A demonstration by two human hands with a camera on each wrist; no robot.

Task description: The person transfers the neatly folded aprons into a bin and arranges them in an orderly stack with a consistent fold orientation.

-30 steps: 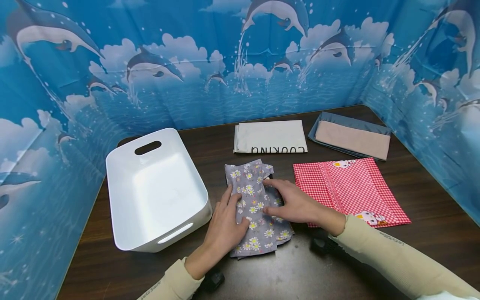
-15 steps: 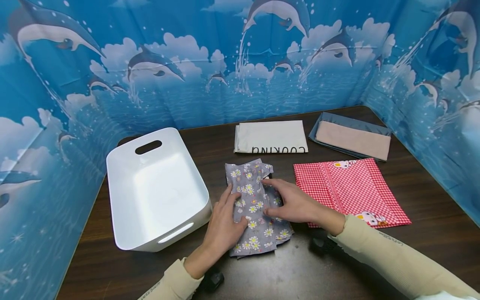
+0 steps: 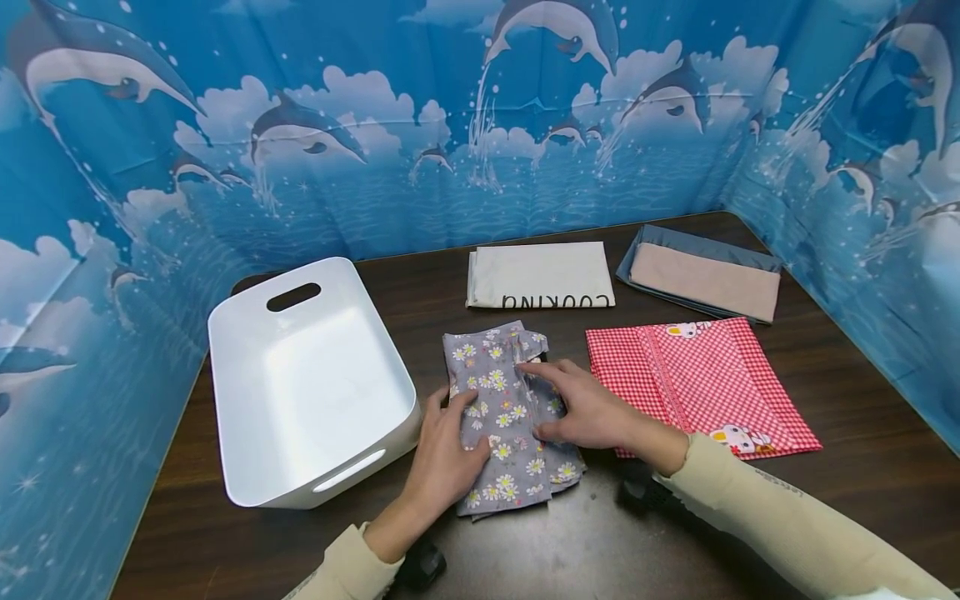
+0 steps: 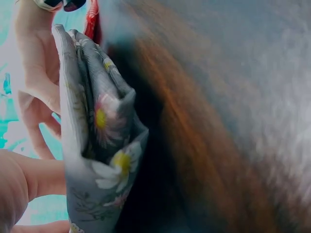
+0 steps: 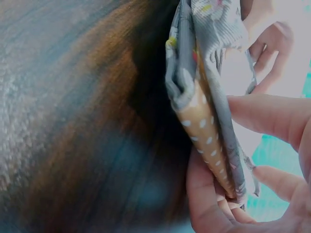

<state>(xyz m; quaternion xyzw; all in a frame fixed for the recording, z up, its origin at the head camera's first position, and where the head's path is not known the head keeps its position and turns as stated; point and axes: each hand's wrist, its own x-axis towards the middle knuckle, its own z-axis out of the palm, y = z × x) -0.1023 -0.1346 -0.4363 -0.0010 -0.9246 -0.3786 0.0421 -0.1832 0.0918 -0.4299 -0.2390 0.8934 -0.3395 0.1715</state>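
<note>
A grey daisy-print cloth (image 3: 498, 433), folded in layers, lies on the table between both hands. My left hand (image 3: 447, 450) rests along its left side, fingers spread and fairly straight, thumb on the top layer. At the opposite side my right hand (image 3: 588, 408) grips the folded edge: in the right wrist view its thumb (image 5: 272, 114) lies against the upper layer while other fingers curl beneath. A tan, white-dotted strip (image 5: 206, 131) shows inside the fold there. The left wrist view shows the cloth's stacked folds (image 4: 104, 116) end-on, beside the left thumb (image 4: 43, 174).
An open white plastic bin (image 3: 315, 392) stands close to the left hand. Behind the cloth lies a folded white cloth (image 3: 543, 271) with black lettering. To the right are a folded blue-and-beige cloth (image 3: 701, 275) and a red checked cloth (image 3: 705, 387). A dolphin-print curtain (image 3: 420, 125) encloses the table.
My left hand has slid slightly back toward the near left, and the cloth's far-left edge has shifted a little left. The right thumb and index finger have spread slightly apart.
</note>
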